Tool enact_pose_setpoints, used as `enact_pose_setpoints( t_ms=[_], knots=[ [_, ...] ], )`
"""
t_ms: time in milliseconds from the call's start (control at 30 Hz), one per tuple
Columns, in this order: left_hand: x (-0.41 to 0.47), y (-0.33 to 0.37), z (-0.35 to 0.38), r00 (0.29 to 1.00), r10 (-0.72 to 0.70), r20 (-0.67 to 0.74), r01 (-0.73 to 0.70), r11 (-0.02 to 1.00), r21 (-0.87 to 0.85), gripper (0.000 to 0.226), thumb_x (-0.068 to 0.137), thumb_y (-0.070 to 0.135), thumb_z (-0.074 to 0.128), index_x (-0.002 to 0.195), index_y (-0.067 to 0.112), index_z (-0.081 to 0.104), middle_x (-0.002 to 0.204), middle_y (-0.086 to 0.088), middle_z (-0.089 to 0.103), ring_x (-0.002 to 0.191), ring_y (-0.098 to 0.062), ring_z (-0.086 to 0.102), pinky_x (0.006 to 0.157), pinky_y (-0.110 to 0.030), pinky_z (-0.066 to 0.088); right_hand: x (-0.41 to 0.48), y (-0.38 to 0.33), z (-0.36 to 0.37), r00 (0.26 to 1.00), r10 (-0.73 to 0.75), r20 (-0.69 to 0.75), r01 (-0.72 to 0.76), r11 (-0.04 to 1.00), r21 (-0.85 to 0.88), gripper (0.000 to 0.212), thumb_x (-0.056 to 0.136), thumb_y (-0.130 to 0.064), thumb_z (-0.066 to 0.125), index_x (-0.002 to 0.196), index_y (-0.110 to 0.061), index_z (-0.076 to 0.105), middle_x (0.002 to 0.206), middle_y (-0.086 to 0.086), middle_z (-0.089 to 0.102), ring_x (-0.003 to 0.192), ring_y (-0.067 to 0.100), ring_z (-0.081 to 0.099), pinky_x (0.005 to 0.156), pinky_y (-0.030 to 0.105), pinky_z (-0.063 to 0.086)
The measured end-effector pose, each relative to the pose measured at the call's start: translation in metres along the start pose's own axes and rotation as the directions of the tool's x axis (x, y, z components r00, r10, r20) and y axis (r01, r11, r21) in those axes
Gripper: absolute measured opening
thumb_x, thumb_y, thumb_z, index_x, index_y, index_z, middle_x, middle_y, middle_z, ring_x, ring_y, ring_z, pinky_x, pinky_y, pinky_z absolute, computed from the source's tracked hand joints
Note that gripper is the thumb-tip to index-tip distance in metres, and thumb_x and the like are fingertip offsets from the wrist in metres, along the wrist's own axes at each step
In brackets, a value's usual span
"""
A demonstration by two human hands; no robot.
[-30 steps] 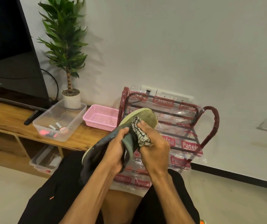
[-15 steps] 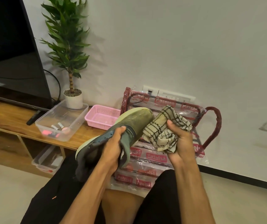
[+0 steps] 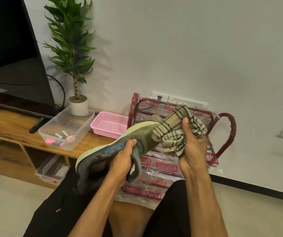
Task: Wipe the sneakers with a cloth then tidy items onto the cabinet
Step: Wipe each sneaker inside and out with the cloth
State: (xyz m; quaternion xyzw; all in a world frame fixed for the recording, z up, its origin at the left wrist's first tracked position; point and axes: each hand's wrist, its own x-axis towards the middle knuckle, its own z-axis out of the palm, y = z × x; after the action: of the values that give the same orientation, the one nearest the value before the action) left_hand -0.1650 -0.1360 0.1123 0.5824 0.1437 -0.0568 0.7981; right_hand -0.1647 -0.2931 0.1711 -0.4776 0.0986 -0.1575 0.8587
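Our hands are both full. Our left hand (image 3: pixel 120 161) grips the olive-green sneaker (image 3: pixel 137 135) at its collar, thumb on the side panel and fingers curled inside the opening. Our right hand (image 3: pixel 193 147) clutches a bunched cream cloth (image 3: pixel 169 134) with dark wavy lines, thumb on top. The sneaker is held in the air above our lap, tilted, heel low over our left thigh and toe raised to the right, its pale sole turned away from us. The cloth sits right at the toe; we cannot tell whether it presses on it.

Just behind both stands a dark red rack (image 3: pixel 226 134) wrapped in printed plastic, on the floor against the white wall. To its left a low wooden cabinet (image 3: pixel 9 124) carries a pink basket (image 3: pixel 109 124), a clear plastic tub (image 3: pixel 83 132) with a few small items inside, a potted plant (image 3: pixel 77 106), a remote (image 3: pixel 36 126) and a dark television (image 3: pixel 12 57). Another clear bin (image 3: pixel 51 170) sits under the cabinet.
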Motion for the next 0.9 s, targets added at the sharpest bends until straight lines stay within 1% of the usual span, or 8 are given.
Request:
enact_pose_setpoints(
  t_ms=[133,300,367,533,700,767,833,900],
  knots=[
    [-0.001,0.000,0.000,1.000,0.016,-0.016,-0.016,1.000,-0.001,0.026,0.092,0.035,0.060,0.080,0.016,0.072,0.068,0.002,0.071,0.066,-0.011,0.066,0.067,-0.027,0.045,-0.008,-0.001,-0.007,0.965,0.242,0.104,-0.260,0.940,0.222,0.039,0.085,-0.031,0.064,0.111,-0.003,0.066,0.096,0.015,0.074,0.084,0.028,0.074,0.070,0.040,0.063],
    [-0.001,-0.001,-0.001,1.000,0.030,-0.001,-0.030,0.999,-0.013,0.024,0.092,0.034,0.061,0.078,0.017,0.072,0.073,-0.001,0.070,0.072,-0.015,0.066,0.073,-0.029,0.048,-0.008,0.006,-0.011,0.947,0.311,0.080,-0.320,0.890,0.325,0.034,0.101,-0.024,0.051,0.088,-0.003,0.074,0.077,0.013,0.075,0.064,0.021,0.074,0.051,0.030,0.058],
    [-0.001,-0.002,-0.001,1.000,0.022,0.010,-0.022,1.000,-0.006,0.025,0.092,0.034,0.061,0.078,0.016,0.072,0.074,-0.001,0.070,0.072,-0.015,0.066,0.074,-0.029,0.048,-0.007,0.008,-0.006,0.942,0.321,0.101,-0.337,0.890,0.308,0.039,0.100,-0.029,0.052,0.088,-0.001,0.077,0.085,0.015,0.075,0.071,0.023,0.075,0.056,0.032,0.060],
    [0.002,-0.002,-0.001,1.000,-0.005,0.022,0.005,1.000,-0.023,0.023,0.091,0.035,0.061,0.084,0.018,0.075,0.085,-0.005,0.076,0.077,-0.017,0.071,0.075,-0.031,0.051,0.000,0.012,-0.006,0.952,0.299,0.060,-0.305,0.927,0.220,0.049,0.092,-0.044,0.060,0.125,-0.007,0.062,0.119,0.018,0.070,0.110,0.032,0.068,0.094,0.047,0.054],
    [0.002,-0.003,-0.001,1.000,0.019,-0.011,-0.019,1.000,-0.019,0.019,0.093,0.033,0.061,0.091,0.020,0.075,0.086,0.001,0.076,0.084,-0.014,0.071,0.076,-0.027,0.050,0.003,0.017,-0.008,0.994,-0.009,-0.109,0.011,1.000,0.017,0.075,0.057,-0.007,0.088,0.126,-0.002,0.060,0.115,0.017,0.071,0.103,0.034,0.070,0.087,0.058,0.056],
    [0.001,-0.003,0.001,1.000,0.021,-0.016,-0.021,1.000,-0.020,0.018,0.092,0.032,0.061,0.094,0.019,0.074,0.090,0.000,0.076,0.087,-0.014,0.070,0.077,-0.027,0.049,0.003,0.020,-0.006,0.961,-0.180,-0.211,0.150,0.977,-0.148,0.074,0.055,-0.004,0.091,0.123,-0.006,0.060,0.111,0.010,0.073,0.101,0.024,0.072,0.089,0.051,0.057],
    [0.000,-0.003,0.003,1.000,0.018,-0.015,-0.018,1.000,-0.012,0.017,0.092,0.031,0.062,0.093,0.019,0.074,0.088,0.002,0.076,0.089,-0.014,0.070,0.077,-0.026,0.049,0.000,0.026,-0.003,0.875,-0.443,-0.198,0.334,0.846,-0.416,0.057,0.068,0.000,0.084,0.120,-0.010,0.062,0.108,0.001,0.071,0.095,-0.001,0.068,0.083,0.025,0.059],
    [-0.002,-0.004,0.005,0.999,0.037,-0.019,-0.036,0.999,0.003,0.015,0.091,0.032,0.063,0.091,0.022,0.074,0.085,0.005,0.075,0.091,-0.013,0.069,0.081,-0.027,0.049,-0.004,0.037,-0.001,0.766,-0.642,-0.020,0.502,0.617,-0.606,0.048,0.077,0.000,0.078,0.122,-0.010,0.062,0.107,-0.007,0.067,0.093,-0.012,0.063,0.074,0.010,0.055]
  ],
)
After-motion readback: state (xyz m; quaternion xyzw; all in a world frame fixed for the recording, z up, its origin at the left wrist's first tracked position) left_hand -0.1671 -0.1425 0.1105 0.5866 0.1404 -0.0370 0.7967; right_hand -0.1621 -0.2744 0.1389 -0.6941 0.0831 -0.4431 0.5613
